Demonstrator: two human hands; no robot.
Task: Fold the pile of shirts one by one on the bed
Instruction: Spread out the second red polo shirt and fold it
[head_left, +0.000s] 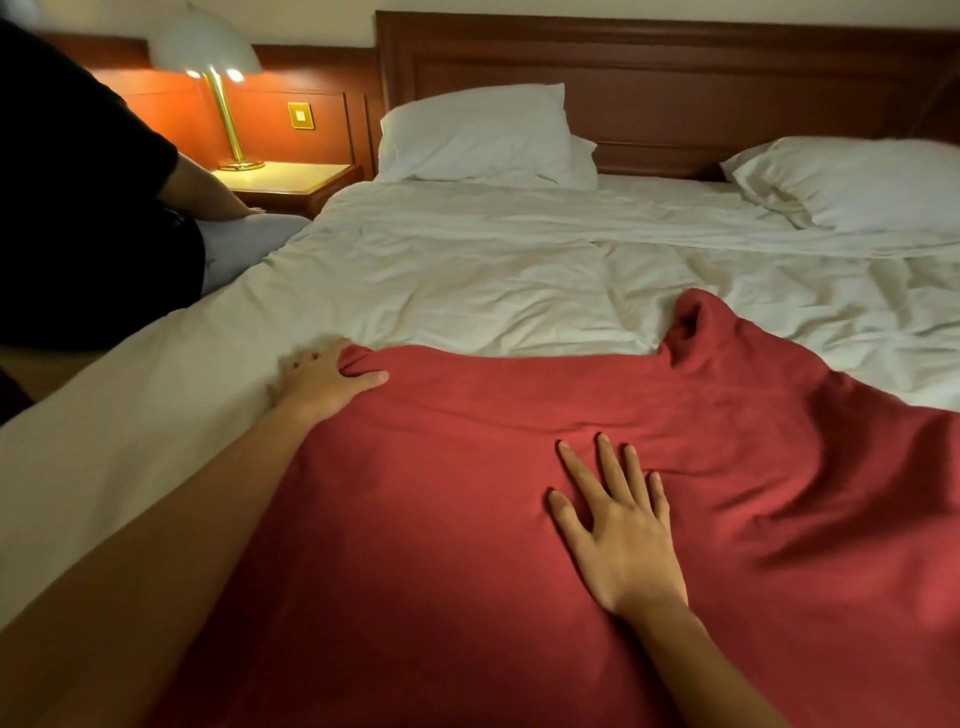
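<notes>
A large red shirt (467, 519) lies spread over the near half of the bed (467, 280), its collar bunched up at the far right. My left hand (322, 379) grips the shirt's far left corner, thumb on top and fingers curled under the cloth. My right hand (618, 525) presses flat on the middle of the shirt, fingers straight and spread. No pile of other shirts is in view.
Two white pillows (478, 135) (852, 182) lean against the wooden headboard (675, 78). Another person in dark clothes (78, 208) sits at the bed's left edge. A lit lamp (218, 78) stands on the nightstand (291, 182) at the back left.
</notes>
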